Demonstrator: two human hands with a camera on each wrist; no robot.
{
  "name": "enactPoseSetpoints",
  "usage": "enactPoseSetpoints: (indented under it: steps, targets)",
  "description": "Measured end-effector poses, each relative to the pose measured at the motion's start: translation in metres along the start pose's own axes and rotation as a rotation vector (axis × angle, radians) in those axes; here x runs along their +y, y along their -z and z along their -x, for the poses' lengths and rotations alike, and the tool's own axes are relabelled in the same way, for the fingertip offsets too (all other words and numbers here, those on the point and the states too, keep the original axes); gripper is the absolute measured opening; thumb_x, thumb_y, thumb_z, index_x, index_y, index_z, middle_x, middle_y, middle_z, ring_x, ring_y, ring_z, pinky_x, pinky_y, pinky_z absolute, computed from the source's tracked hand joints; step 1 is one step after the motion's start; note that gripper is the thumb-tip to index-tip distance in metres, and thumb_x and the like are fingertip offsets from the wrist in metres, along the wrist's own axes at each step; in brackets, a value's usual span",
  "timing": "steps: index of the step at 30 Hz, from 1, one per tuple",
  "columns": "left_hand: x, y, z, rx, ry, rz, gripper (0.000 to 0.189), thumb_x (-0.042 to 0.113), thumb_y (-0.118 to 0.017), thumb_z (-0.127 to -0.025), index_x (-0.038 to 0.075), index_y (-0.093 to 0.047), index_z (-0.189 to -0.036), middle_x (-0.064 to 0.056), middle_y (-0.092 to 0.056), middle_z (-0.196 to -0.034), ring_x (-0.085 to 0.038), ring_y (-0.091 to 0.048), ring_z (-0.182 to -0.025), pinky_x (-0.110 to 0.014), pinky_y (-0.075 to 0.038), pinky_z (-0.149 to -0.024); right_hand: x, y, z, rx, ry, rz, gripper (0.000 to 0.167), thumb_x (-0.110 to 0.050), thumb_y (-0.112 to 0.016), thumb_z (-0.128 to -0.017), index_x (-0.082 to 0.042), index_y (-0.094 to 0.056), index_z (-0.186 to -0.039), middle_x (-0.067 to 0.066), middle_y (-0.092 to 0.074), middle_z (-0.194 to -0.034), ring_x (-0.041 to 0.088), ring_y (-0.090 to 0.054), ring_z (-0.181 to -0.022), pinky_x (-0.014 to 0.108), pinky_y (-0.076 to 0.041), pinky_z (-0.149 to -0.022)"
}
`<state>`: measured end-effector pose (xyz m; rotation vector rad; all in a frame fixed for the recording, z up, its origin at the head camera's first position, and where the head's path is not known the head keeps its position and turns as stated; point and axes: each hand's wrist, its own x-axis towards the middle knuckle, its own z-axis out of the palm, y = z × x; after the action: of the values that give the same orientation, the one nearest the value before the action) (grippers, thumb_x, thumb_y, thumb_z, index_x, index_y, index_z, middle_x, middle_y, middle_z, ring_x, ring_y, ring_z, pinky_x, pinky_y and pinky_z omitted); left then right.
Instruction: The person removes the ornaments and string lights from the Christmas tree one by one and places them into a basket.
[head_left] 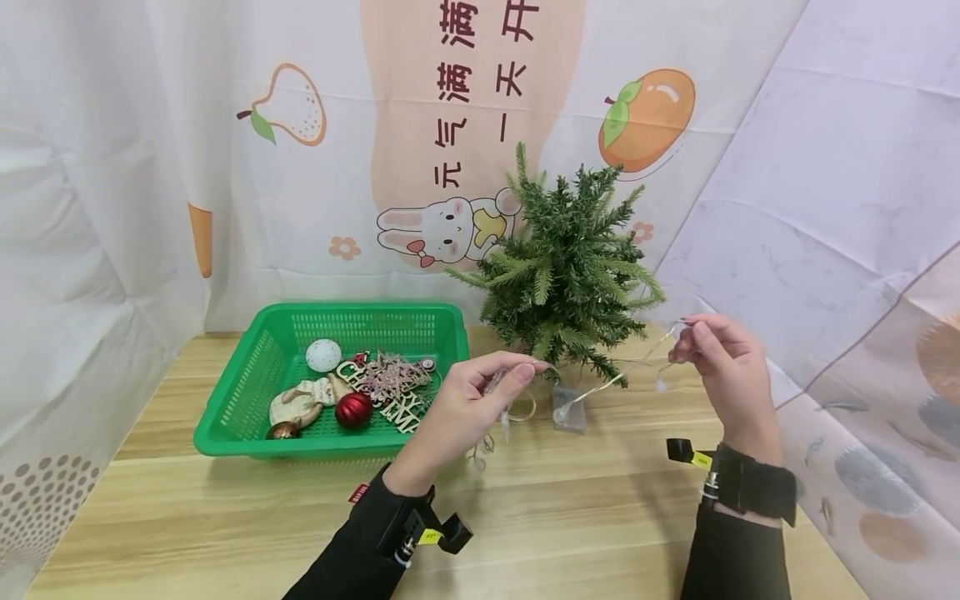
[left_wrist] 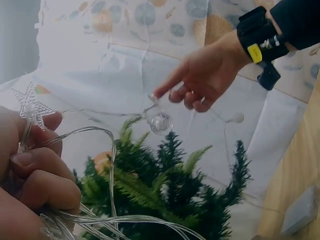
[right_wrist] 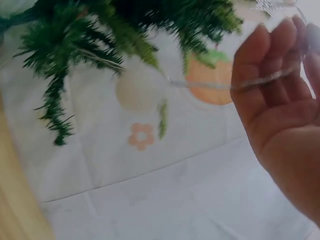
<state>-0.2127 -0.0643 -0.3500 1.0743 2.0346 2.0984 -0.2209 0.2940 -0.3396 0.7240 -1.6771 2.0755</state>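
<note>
A string of fairy lights [head_left: 596, 390] on thin clear wire stretches between both hands in front of a small green Christmas tree [head_left: 562, 267]. My left hand [head_left: 468, 404] pinches the wire between thumb and fingers; in the left wrist view a clear star light [left_wrist: 33, 106] stands out of that grip, with loops of wire hanging below. Out to the right, my right hand [head_left: 726, 367] pinches another stretch of the wire between thumb and forefinger. A clear ball light [left_wrist: 161, 123] hangs close to the right fingertips. The right wrist view shows the wire crossing the right fingers.
Left of the tree stands a green plastic basket [head_left: 300, 448]. It holds a red ball [head_left: 354, 410], a white ball [head_left: 324, 355], wooden letter ornaments [head_left: 405, 412] and other decorations. A small pale box [head_left: 572, 419] lies on the wooden table [head_left: 585, 517]. Printed cloth hangs behind.
</note>
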Motion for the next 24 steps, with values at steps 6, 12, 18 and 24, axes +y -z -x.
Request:
enactPoseSetpoints:
  steps: [6,12,18,24]
  targets:
    - [-0.001,0.014,0.001,-0.011,-0.012,-0.03,0.024,0.026,-0.059,-0.106,0.016,-0.073,-0.123,0.001,-0.072,-0.105,-0.018,-0.034,-0.047,-0.027,-0.033,-0.048,-0.014,-0.014,0.007,-0.076,-0.016,0.351,0.02,0.015,-0.051,-0.099,0.015,-0.065,-0.113,0.008,-0.073,-0.094,0.015,-0.069,-0.088,0.022,-0.054,-0.085]
    - [-0.003,0.027,-0.002,0.006,-0.051,-0.05,0.022,0.022,-0.059,-0.106,0.017,-0.074,-0.122,-0.001,-0.062,-0.082,-0.019,-0.033,-0.057,-0.029,-0.033,-0.057,-0.017,-0.023,0.005,-0.246,0.113,0.67,0.03,0.025,-0.059,-0.088,0.009,-0.071,-0.109,0.004,-0.071,-0.106,0.011,-0.065,-0.092,0.016,-0.052,-0.08]
    - [-0.002,0.052,0.001,0.121,-0.102,-0.003,0.024,0.021,-0.057,-0.107,0.01,-0.072,-0.123,-0.003,-0.043,-0.065,-0.017,-0.029,-0.044,-0.028,-0.029,-0.042,-0.015,-0.03,0.004,-0.339,-0.02,0.962,0.023,0.006,-0.065,-0.096,-0.009,-0.074,-0.111,-0.011,-0.071,-0.102,0.007,-0.065,-0.082,0.018,-0.051,-0.069]
    - [0.006,0.079,0.007,0.275,-0.134,0.184,0.031,0.023,-0.055,-0.107,0.0,-0.067,-0.124,0.0,-0.044,-0.065,-0.01,-0.032,-0.043,-0.025,-0.026,-0.036,-0.004,-0.028,0.002,-0.417,-0.097,1.001,0.019,-0.001,-0.067,-0.097,-0.012,-0.075,-0.112,-0.003,-0.073,-0.099,0.01,-0.068,-0.081,0.02,-0.055,-0.069]
